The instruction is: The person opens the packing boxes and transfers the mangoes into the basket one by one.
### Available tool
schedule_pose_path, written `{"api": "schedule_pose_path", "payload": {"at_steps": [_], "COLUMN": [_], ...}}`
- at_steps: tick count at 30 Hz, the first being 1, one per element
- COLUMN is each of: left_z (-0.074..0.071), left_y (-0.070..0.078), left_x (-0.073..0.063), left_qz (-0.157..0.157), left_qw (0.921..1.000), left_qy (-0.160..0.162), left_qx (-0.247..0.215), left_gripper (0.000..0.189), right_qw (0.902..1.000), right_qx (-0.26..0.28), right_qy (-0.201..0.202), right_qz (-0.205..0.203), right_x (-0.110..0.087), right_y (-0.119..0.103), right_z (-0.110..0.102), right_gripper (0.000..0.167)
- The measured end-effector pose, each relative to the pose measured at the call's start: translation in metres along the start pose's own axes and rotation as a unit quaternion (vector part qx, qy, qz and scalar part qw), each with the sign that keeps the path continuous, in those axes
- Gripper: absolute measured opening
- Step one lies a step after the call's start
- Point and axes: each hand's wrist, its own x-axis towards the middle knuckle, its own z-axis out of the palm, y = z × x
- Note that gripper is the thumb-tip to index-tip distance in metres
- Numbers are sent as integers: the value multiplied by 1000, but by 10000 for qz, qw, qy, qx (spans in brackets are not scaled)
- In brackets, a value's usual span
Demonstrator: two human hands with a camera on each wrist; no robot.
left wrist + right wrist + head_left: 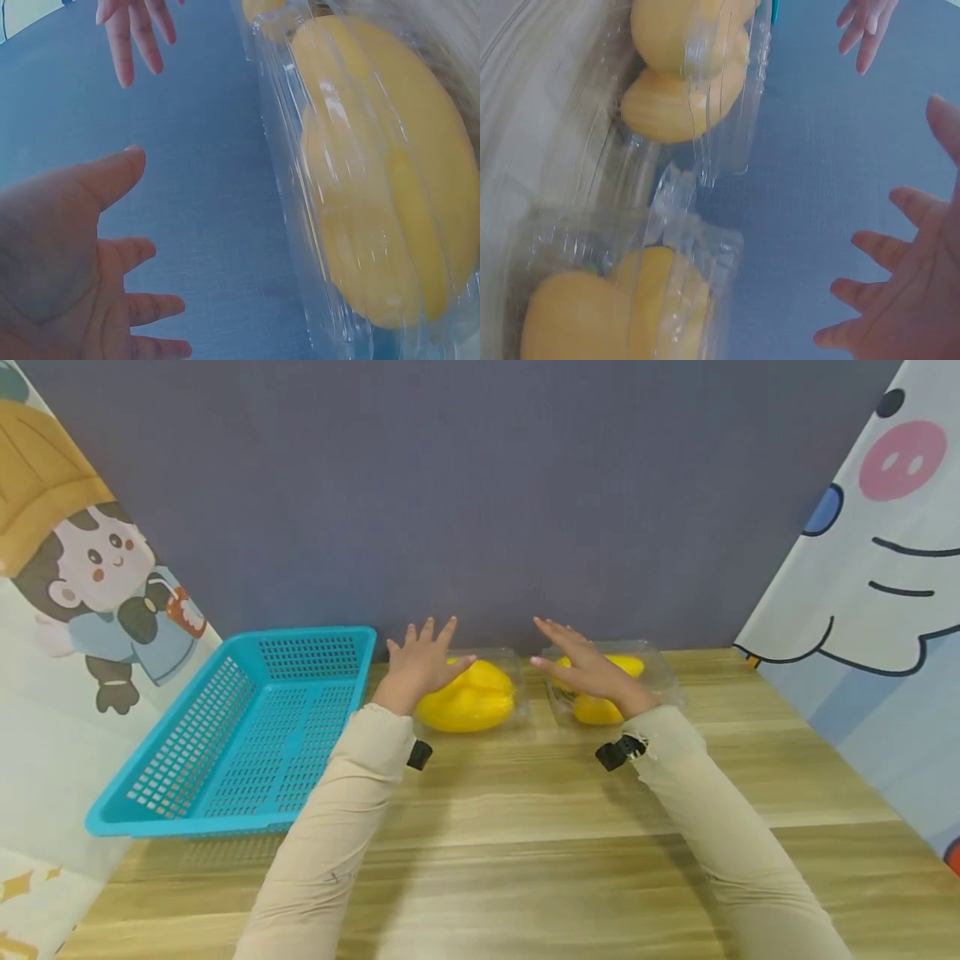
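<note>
Two clear plastic boxes with yellow, mango-like fruit stand on the table against the dark back panel. Over the left box (522, 695) and its fruit (468, 706) hovers my left hand (418, 670), fingers spread and palm bare. My right hand (592, 672) is held above the right box (662, 678), its fingers straight, hiding part of the yellow fruit (597, 710) there. Both wrist views show the hands apart from the boxes, with nothing in either palm. The left box's plastic covers its large fruit (390, 172) in the left wrist view.
A turquoise perforated basket (281, 822) stands at the left of the wood-grain table (517, 877). The dark panel (480, 510) rises right behind the boxes. Printed cartoon walls (45, 710) flank the table on both sides.
</note>
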Motion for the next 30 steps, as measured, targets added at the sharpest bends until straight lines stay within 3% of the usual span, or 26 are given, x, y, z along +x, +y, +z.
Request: {"api": "schedule_pose_path", "payload": {"at_steps": [10,18,26,30], "left_z": [-3,-3,-4,-6], "left_y": [-3,-6,-13,-18], "left_x": [-7,-10,-13,-14], "left_qz": [0,28,136,171], "left_qw": [9998,9988,9974,9972], "left_qy": [-217,-485,-708,-728], "left_qx": [46,70,72,76], "left_gripper": [76,78,78,76], "right_qw": [9970,9860,9746,9774], "right_qx": [760,1554,2002,1874], "right_qy": [-106,-418,-467,-305], "right_qz": [127,429,893,934], "right_x": [-2,-5,-7,-6], "right_y": [-3,-12,-21,-23], "right_z": [13,22,34,40], "right_gripper": [71,72,82,86]}}
